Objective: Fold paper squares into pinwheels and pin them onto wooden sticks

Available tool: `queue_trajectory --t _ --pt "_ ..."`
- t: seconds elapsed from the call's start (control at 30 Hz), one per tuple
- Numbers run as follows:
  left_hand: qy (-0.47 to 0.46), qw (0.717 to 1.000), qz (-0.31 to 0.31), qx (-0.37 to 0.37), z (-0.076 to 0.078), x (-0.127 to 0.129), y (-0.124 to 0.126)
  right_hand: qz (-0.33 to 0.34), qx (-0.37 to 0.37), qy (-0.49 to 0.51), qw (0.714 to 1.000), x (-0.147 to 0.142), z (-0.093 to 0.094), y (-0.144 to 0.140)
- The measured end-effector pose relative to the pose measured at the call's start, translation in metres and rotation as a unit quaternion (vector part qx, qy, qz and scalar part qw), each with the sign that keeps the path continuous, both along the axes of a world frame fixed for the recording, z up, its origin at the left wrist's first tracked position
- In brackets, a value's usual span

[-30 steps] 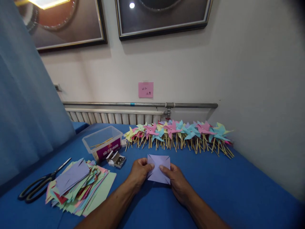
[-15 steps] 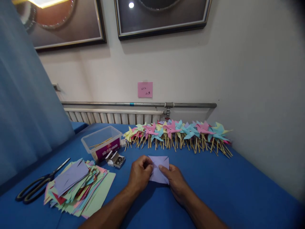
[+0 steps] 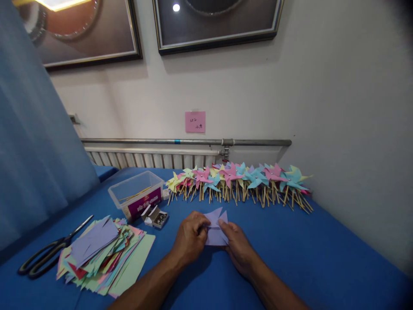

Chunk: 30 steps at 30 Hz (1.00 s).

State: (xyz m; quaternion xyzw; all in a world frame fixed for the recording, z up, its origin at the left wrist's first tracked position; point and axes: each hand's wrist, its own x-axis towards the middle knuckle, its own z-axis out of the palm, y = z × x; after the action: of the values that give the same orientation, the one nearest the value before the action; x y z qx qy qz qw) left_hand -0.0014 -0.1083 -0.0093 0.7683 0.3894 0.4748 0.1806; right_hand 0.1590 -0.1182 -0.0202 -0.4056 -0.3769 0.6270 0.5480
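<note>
Between my hands is a purple paper square (image 3: 215, 236) with slits cut in from its corners. My left hand (image 3: 192, 234) pinches its left side, fingers closed on a corner. The upper part of the paper stands in separate pointed flaps. My right hand (image 3: 238, 245) grips the right edge, thumb on top and fingers underneath, partly hidden by the paper. To the left lies a pile of cut coloured paper (image 3: 106, 254), with purple pieces on top. An opened small box of metal pins (image 3: 160, 218) is beyond my left hand.
Many paper pinwheels on sticks (image 3: 238, 181) lie in a row along the back. A clear plastic tub (image 3: 137, 193) holds a few sticks. Black-handled scissors (image 3: 53, 249) rest at the left, on the blue table cover (image 3: 309, 254). A radiator (image 3: 155, 159) lines the wall.
The paper lay nearly flat before; now its upper left corner is lifted and bent inward by my left hand. My right thumb has shifted slightly towards the right edge.
</note>
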Motion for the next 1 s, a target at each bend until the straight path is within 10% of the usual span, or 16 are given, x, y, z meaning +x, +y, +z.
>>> queue_trajectory --t 0.4,0.67,1.0 --pt "-0.015 0.997 0.02 -0.076 0.015 0.001 -0.008 -0.041 0.021 -0.042 0.998 -0.001 -0.009 0.005" --pt "-0.193 0.92 0.011 -0.34 0.006 0.004 0.007 -0.032 0.048 -0.139 0.989 -0.001 -0.008 0.001" --pt "-0.253 0.886 0.001 -0.388 -0.001 0.007 0.01 -0.016 0.05 -0.173 0.984 -0.002 -0.008 0.001"
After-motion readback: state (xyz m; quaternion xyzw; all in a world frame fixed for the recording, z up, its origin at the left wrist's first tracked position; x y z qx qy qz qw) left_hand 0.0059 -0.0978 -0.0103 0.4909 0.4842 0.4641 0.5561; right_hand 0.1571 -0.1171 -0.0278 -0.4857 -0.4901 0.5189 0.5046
